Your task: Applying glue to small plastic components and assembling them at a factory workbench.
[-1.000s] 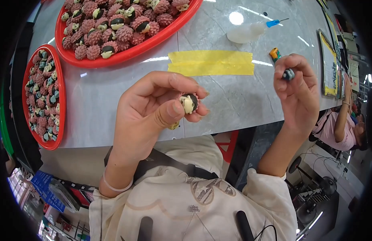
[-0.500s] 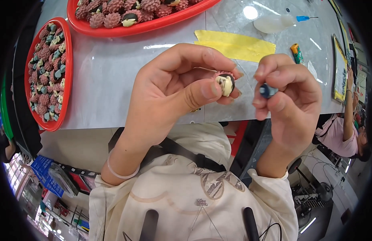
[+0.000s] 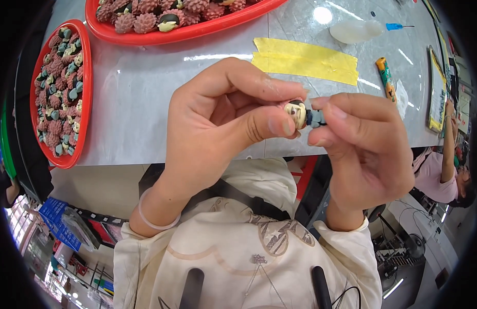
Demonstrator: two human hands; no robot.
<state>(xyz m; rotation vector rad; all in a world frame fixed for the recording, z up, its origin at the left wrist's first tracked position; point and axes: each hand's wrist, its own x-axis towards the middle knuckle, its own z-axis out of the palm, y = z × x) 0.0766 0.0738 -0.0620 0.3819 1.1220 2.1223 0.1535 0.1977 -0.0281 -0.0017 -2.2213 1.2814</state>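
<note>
Between the thumb and fingers of my left hand (image 3: 223, 108) is a small figurine head (image 3: 295, 114), cream-faced with dark hair and a pink spiky part mostly covered by my fingers. My right hand (image 3: 367, 139) pinches a little grey-blue figurine body (image 3: 315, 118) with a dark collar. The body's neck end meets the underside of the head, or lies right against it; which of the two I cannot tell. Both hands are above the table near its front edge.
Red trays of figurine parts stand on the grey table, one at the left (image 3: 87, 92) and one at the back (image 3: 146, 38). Yellow tape (image 3: 305, 61), a translucent squeeze bottle (image 3: 356, 32), a blue-hubbed needle (image 3: 395, 26) and an orange-green tube (image 3: 385, 80) lie beyond my hands. Another person (image 3: 436, 175) sits far right.
My right hand has moved left and turned, bringing the figurine body up against the head. My left hand still holds the head, its face turned slightly.
</note>
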